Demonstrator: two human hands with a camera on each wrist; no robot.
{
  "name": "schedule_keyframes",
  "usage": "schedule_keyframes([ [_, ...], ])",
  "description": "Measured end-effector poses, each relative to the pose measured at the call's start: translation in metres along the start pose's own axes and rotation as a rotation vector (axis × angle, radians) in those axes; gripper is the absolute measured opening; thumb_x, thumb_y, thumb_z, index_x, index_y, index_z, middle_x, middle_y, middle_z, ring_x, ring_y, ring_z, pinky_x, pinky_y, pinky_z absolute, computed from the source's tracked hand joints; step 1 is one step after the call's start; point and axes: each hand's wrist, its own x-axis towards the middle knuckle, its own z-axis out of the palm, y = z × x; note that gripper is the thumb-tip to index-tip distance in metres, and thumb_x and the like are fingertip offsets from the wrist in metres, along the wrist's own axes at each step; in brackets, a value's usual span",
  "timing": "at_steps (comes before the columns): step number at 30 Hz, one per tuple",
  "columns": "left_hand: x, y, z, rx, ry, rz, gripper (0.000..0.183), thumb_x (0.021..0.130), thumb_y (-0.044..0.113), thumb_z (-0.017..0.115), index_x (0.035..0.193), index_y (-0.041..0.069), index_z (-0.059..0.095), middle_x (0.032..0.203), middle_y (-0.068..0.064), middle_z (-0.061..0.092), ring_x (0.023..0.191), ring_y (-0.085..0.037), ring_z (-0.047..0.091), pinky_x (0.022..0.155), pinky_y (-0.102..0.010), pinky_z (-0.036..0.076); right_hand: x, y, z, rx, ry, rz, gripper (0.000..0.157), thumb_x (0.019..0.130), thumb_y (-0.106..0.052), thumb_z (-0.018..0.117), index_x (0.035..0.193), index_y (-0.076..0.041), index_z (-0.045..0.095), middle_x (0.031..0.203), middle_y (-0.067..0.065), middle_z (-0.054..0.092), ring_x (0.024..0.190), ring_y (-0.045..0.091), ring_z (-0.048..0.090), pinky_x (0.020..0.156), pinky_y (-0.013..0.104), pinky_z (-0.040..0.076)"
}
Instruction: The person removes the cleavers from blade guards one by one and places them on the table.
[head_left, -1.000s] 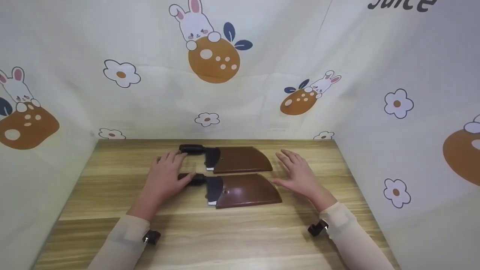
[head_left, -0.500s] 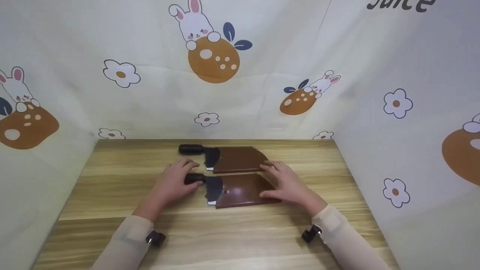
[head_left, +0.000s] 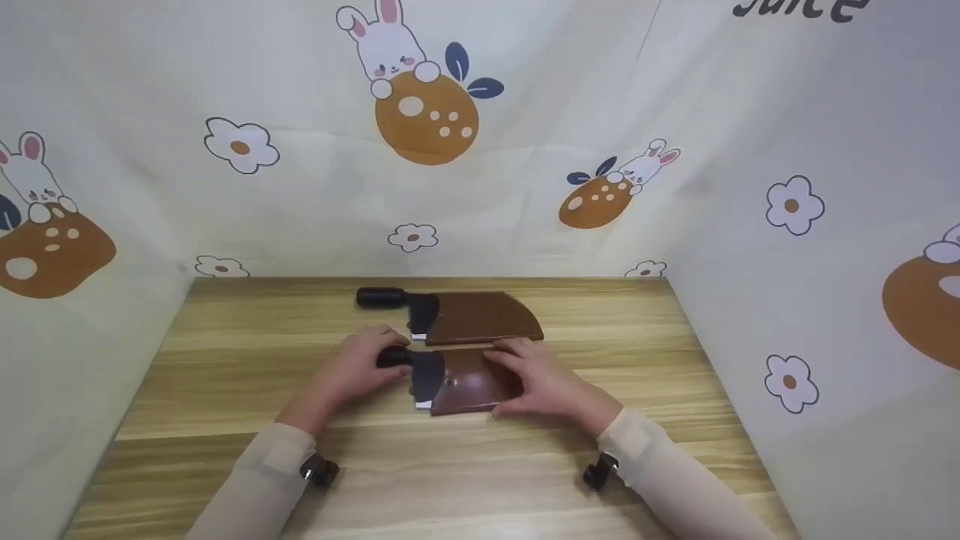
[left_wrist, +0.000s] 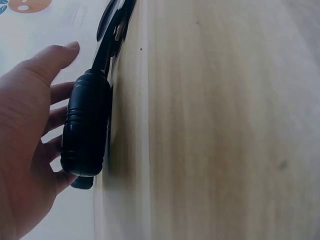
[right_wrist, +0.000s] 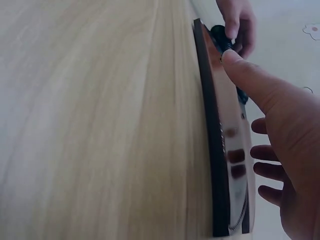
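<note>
On a wood-grain table (head_left: 450, 480), we are seeing a near knife (head_left: 450, 379) lying flat at our clock's centre, while a far knife (head_left: 450, 319) is lying roughly parallel just beyond it, at twelve. The near knife's brown sheath (head_left: 472, 394) is facing three and its black handle (head_left: 393, 357) is pointing to nine, with a pale sliver of metal (head_left: 424, 405) showing at eight. At nine, a person's left hand (head_left: 361, 364) is reaching around the handle, loosely curved, fingers passing behind it and thumb standing clear; we are unable to tell whether any finger is touching. At three, the right hand (head_left: 541, 379) is spanning the sheath's broad end, relaxed and gripping nothing, fingers parted toward the far edge, thumb toward the near one. In the right wrist view, dark reflections are showing on the sheath. Pale sleeves (head_left: 255, 472) are covering forearms extending from eight and four. On the backdrop (head_left: 315, 187), a printed rabbit (head_left: 390, 52) is peeking over an orange fruit (head_left: 427, 118), between eleven and twelve.
</note>
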Motion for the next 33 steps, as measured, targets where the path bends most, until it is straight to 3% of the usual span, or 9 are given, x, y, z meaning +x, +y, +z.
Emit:
schedule_keyframes([
  [6,0.002,-0.003,-0.001,-0.160,-0.033,-0.042,0.042,0.100,0.023,0.083,0.140,0.012,0.074,0.129,-0.005,0.072,0.125,-0.032,0.066,0.114,-0.059,0.049,0.007,-0.006,0.007,-0.012,-0.047,0.033,0.110,0.079,-0.071,0.091,0.167,-0.019,0.050,0.167,0.012,0.046,0.155,0.032,0.041,0.127,0.053,0.038],
  [14,0.003,-0.009,0.001,-0.251,0.003,-0.081,0.040,0.097,0.022,0.087,0.135,0.013,0.077,0.126,-0.003,0.074,0.123,-0.031,0.067,0.113,-0.060,0.049,0.013,-0.004,0.017,-0.048,-0.047,0.009,0.113,0.080,-0.079,0.084,0.171,-0.028,0.044,0.169,0.019,0.041,0.155,0.039,0.039,0.128,0.060,0.032],
  [27,0.007,-0.007,0.010,-0.177,0.067,-0.093,0.032,0.092,0.019,0.091,0.122,0.011,0.081,0.120,-0.006,0.077,0.120,-0.032,0.069,0.111,-0.057,0.050,0.014,-0.004,0.022,-0.054,-0.048,0.028,0.109,0.081,-0.078,0.084,0.171,-0.032,0.044,0.163,0.016,0.045,0.151,0.034,0.040,0.127,0.057,0.034],
  [33,0.008,-0.005,0.008,-0.112,0.055,-0.071,0.029,0.095,0.023,0.089,0.120,0.013,0.081,0.115,-0.003,0.076,0.114,-0.030,0.070,0.108,-0.057,0.053,0.013,-0.004,0.023,-0.075,-0.027,0.012,0.105,0.083,-0.076,0.083,0.170,-0.032,0.045,0.157,0.014,0.046,0.145,0.033,0.043,0.123,0.054,0.040],
])
